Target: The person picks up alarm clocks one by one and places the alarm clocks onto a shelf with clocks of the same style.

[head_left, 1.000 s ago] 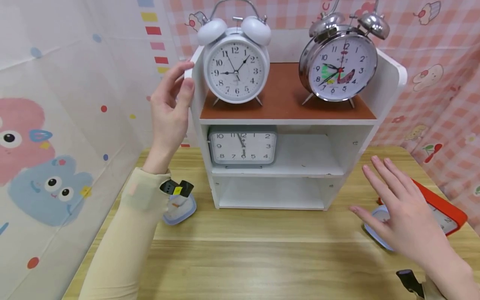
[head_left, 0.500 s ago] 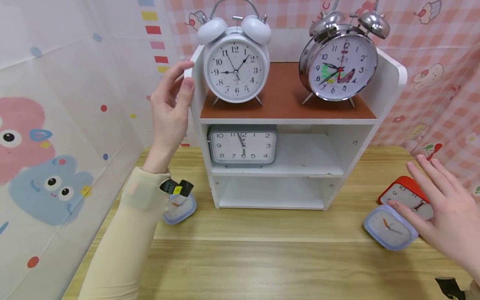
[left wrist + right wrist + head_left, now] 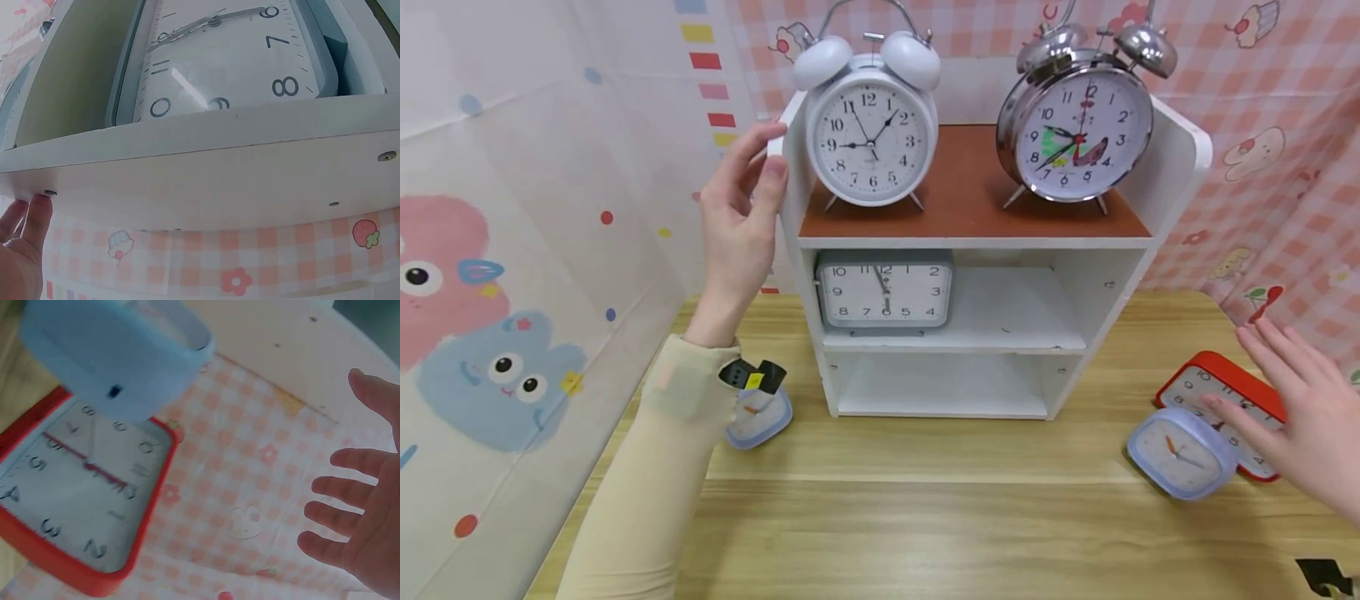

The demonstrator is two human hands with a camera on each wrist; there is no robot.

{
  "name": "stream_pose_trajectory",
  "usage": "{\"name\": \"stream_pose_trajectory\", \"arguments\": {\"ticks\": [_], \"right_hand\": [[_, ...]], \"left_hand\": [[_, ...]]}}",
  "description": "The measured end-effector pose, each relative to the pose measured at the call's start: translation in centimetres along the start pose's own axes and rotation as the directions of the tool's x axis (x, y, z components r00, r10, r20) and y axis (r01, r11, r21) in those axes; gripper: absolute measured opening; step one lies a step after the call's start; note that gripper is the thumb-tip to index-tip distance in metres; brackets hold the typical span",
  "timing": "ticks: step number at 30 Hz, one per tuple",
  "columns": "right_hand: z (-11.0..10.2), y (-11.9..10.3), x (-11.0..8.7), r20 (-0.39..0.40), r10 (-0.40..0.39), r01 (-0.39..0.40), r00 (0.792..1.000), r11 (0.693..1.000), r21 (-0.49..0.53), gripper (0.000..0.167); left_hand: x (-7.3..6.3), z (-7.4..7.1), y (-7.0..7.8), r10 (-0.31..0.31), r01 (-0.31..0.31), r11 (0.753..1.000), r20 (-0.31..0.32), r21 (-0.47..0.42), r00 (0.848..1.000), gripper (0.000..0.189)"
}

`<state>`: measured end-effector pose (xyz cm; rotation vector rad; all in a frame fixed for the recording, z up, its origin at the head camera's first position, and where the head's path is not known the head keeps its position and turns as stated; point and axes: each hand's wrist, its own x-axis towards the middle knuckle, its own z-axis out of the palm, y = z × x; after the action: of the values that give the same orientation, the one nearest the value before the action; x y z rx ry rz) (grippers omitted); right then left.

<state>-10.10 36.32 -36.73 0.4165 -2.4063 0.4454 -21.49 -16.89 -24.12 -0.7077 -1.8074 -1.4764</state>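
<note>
My left hand [image 3: 739, 204] touches the upper left side panel of a small white shelf [image 3: 977, 243] with its fingertips. In the left wrist view, its fingers [image 3: 39, 219] lie against the panel's outer face. My right hand [image 3: 1303, 408] hovers with spread fingers near a red-framed clock [image 3: 1206, 385], which it partly covers, and a small light-blue clock [image 3: 1180, 454]; it holds nothing. In the right wrist view, that hand [image 3: 369, 506] is apart from both clocks. On the shelf's brown top stand a white twin-bell alarm clock [image 3: 872, 137] and a silver twin-bell alarm clock [image 3: 1078, 133].
A grey rectangular clock [image 3: 886, 292] stands at the left of the middle compartment. Another small light-blue clock [image 3: 763, 421] sits on the wooden table [image 3: 925, 517], partly behind my left wrist. Patterned cloth [image 3: 1232, 208] hangs behind and beside the shelf.
My right hand has moved right, away from the shelf, uncovering the small light-blue clock and much of the red-framed clock. My left hand stays at the shelf panel.
</note>
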Motion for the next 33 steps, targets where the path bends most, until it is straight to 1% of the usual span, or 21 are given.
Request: {"name": "stream_pose_trajectory", "arguments": {"ticks": [3, 5, 9, 12, 15, 17, 26, 33], "right_hand": [[0.1, 1.2, -0.4, 0.052, 0.043, -0.044, 0.998, 0.999, 0.002, 0.083], [0.3, 2.0, -0.6, 0.075, 0.065, -0.065, 0.995, 0.998, -0.006, 0.079], [0.8, 3.6, -1.2, 0.139, 0.126, -0.119, 0.982, 0.991, -0.06, 0.077], [1.1, 4.6, -1.7, 0.205, 0.181, -0.16, 0.962, 0.98, -0.117, 0.081], [1.4, 5.3, -2.1, 0.251, 0.222, -0.188, 0.942, 0.97, -0.152, 0.083], [1.5, 5.7, -2.3, 0.267, 0.238, -0.198, 0.934, 0.965, -0.169, 0.085], [2.1, 6.6, -2.7, 0.306, 0.269, -0.212, 0.913, 0.955, -0.207, 0.082], [2.5, 7.1, -2.9, 0.311, 0.249, -0.19, 0.917, 0.96, -0.208, 0.079]], "left_hand": [[0.0, 0.0, 0.0, -0.001, 0.001, 1.0, 0.0, 0.004, 1.0, 0.036], [0.0, -0.1, 0.0, -0.001, 0.001, 1.0, 0.0, 0.011, 1.0, 0.036], [0.0, 0.0, 0.0, -0.006, 0.006, 1.0, -0.001, -0.001, 1.0, 0.036], [0.1, 0.0, 0.0, -0.013, 0.013, 1.0, -0.001, -0.011, 1.0, 0.036], [0.0, 0.1, 0.0, -0.018, 0.018, 1.0, -0.002, -0.01, 1.0, 0.036], [0.0, 0.0, 0.0, -0.018, 0.018, 1.0, -0.003, -0.007, 1.0, 0.036], [0.1, 0.0, -0.1, -0.012, 0.012, 1.0, -0.005, 0.0, 1.0, 0.037], [0.0, 0.0, 0.0, -0.021, 0.021, 1.0, -0.005, 0.008, 1.0, 0.037]]}}
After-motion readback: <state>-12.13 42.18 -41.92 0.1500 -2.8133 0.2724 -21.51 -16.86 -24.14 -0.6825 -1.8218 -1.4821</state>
